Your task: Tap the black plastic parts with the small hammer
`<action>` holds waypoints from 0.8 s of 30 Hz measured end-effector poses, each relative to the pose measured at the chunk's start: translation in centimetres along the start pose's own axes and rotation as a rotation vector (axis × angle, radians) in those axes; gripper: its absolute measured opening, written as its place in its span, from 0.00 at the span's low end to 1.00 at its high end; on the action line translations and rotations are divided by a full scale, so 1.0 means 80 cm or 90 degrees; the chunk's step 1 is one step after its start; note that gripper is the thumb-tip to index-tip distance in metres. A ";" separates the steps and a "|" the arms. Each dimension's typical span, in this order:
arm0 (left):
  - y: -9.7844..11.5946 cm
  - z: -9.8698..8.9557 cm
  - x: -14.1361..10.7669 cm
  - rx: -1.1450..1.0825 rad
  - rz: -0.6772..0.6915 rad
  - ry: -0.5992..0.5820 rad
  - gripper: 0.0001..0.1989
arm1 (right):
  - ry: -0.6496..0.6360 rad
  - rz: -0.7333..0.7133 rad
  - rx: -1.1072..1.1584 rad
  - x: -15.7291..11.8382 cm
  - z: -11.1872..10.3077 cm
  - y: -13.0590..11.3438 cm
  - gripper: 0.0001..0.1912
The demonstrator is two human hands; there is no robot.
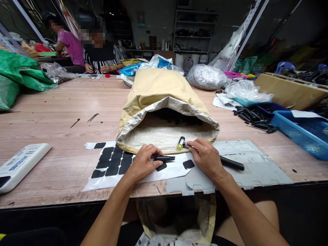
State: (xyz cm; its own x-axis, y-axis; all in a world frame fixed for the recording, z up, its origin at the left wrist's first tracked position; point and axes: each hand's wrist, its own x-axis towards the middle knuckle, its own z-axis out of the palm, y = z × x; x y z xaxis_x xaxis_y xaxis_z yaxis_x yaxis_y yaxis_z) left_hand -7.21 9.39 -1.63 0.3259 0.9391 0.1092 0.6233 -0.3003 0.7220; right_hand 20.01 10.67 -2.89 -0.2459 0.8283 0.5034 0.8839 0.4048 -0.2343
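Wood-grained tabletop (64, 136) spans the workroom, its front edge running just below the person's hands. The left hand (144, 160) is pinched narrow around the end of a black part (165, 158), held over the sticker sheet (176, 171). The right hand (206, 155) is curled around a small hammer (232, 163), its head turned toward the sack mouth and its handle jutting out behind the palm.

Directly beyond both hands, the lip of a tan sack (161, 83) limits forward reach. To the left, wood surface stretches from the sheet to a white device (25, 160); to the right, a grey board (252, 165) reaches toward a blue basket (292, 136).

The black part is slim and tubular, stepping thinner at its right end; whether it touches the sheet cannot be told. The hammer has one black face, one yellow-green face, a metal neck and a thick black grip. Across the table sit two co-workers, one in a pink top (71, 46), one with striped sleeves (111, 63).
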 end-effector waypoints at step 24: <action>0.016 0.133 -0.118 0.023 -0.213 -0.472 0.21 | -0.014 0.034 -0.007 -0.003 0.001 -0.007 0.11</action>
State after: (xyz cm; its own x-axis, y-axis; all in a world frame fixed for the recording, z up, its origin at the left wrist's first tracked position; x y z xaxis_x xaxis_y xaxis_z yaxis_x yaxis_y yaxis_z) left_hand -1.96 -1.63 -8.99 0.4959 0.6290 -0.5986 0.7896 -0.0398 0.6123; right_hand 19.55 10.24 -2.94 -0.2072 0.8565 0.4728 0.9004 0.3560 -0.2502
